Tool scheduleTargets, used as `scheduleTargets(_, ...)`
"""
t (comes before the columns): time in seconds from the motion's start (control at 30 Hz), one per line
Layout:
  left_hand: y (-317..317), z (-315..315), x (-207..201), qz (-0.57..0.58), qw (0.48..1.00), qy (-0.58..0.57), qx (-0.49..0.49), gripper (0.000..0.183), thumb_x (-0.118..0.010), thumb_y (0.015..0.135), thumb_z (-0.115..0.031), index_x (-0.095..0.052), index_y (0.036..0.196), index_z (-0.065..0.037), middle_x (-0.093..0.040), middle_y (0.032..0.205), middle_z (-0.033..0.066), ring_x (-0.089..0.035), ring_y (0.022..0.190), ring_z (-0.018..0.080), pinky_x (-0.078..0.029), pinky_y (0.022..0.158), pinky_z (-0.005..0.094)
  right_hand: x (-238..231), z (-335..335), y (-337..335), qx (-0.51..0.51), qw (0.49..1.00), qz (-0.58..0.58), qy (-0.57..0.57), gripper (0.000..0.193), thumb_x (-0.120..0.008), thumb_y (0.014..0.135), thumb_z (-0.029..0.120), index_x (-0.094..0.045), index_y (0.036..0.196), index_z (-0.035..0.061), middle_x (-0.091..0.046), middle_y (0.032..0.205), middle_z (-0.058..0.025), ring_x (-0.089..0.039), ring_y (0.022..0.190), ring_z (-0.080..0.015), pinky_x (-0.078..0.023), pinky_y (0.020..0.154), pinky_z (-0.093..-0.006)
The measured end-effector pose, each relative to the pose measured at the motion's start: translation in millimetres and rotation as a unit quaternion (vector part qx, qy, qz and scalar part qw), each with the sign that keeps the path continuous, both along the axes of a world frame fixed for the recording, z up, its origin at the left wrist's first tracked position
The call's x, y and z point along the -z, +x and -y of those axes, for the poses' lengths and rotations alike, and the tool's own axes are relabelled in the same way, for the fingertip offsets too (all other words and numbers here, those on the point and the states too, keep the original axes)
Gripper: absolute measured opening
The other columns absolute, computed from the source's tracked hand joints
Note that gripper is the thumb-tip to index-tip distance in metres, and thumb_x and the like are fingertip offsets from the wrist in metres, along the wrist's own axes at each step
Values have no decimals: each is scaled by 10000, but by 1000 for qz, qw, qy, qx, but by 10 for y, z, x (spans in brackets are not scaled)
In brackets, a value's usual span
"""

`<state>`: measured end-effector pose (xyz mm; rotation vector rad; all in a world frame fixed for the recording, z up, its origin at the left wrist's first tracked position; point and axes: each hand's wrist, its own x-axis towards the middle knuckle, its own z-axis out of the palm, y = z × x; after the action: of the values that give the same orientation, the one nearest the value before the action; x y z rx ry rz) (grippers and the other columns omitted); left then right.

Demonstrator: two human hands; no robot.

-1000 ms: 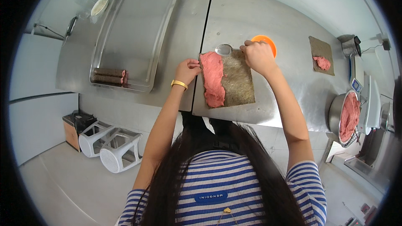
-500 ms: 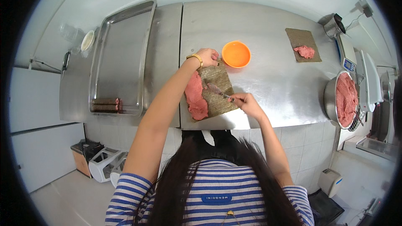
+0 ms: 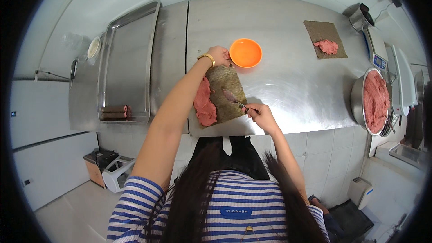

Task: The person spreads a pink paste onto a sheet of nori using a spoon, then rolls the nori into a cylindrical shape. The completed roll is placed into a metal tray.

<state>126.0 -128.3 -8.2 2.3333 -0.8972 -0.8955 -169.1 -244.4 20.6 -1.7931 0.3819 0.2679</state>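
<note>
A dark green seaweed sheet (image 3: 227, 81) lies on the steel table in front of me, with a band of pink minced meat (image 3: 205, 104) along its left side. My left hand (image 3: 219, 56) is at the sheet's far edge, beside an orange bowl (image 3: 245, 53), its fingers curled onto the sheet's edge. The handle of a meat-smeared spoon (image 3: 230, 96) is gripped in my right hand (image 3: 263, 118). Its head rests on or just over the bare part of the sheet; I cannot tell which. At the far right another seaweed sheet (image 3: 321, 30) carries a lump of meat (image 3: 327, 46).
A large steel tray (image 3: 155, 49) at left holds dark rolls (image 3: 114, 113) with pink ends. At the table's right end stand a steel bowl (image 3: 357, 103) of minced meat, a scale (image 3: 379, 56) and a metal jug (image 3: 358, 19). A white stool (image 3: 118, 173) stands at lower left.
The whole view has shifted slightly. Both hands keep nearly the same places at the sheet, the left at its far edge and the right with the spoon.
</note>
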Motion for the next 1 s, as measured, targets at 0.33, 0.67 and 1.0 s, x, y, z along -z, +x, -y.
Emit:
scheduleTargets(0.33, -177, -428, -354, 123, 972, -123, -155, 378, -745, 726, -155, -636, 1072, -51, -690, 953, 92, -660, 871, 203, -514, 800, 318, -74, -187, 327, -13, 997, 34, -74, 220, -534, 816, 38, -701, 960, 36, -670, 768, -170, -667, 732, -301, -503, 703, -377)
scheduleTargets(0.67, -964, -1814, -239, 20, 911, -133, -390, 211, -660, 811, -97, -660, 1012, -34, -699, 954, 94, -665, 881, 177, -519, 779, 296, -596, -48, 1494, -220, 818, 243, -472, 236, -547, 774, 54, -716, 923, 124, -638, 827, -84, -636, 806, -261, -476, 734, -402)
scheduleTargets(1.0, -922, -1672, 291, -1, 842, -274, -464, 175, -676, 829, -62, -602, 964, 19, -665, 835, 94, -668, 740, 140, -553, 633, 245, -890, -641, 2374, -402, 597, 352, -598, 164, -561, 778, 136, -713, 759, 197, -619, 791, 39, -579, 883, -143, -398, 841, -313)
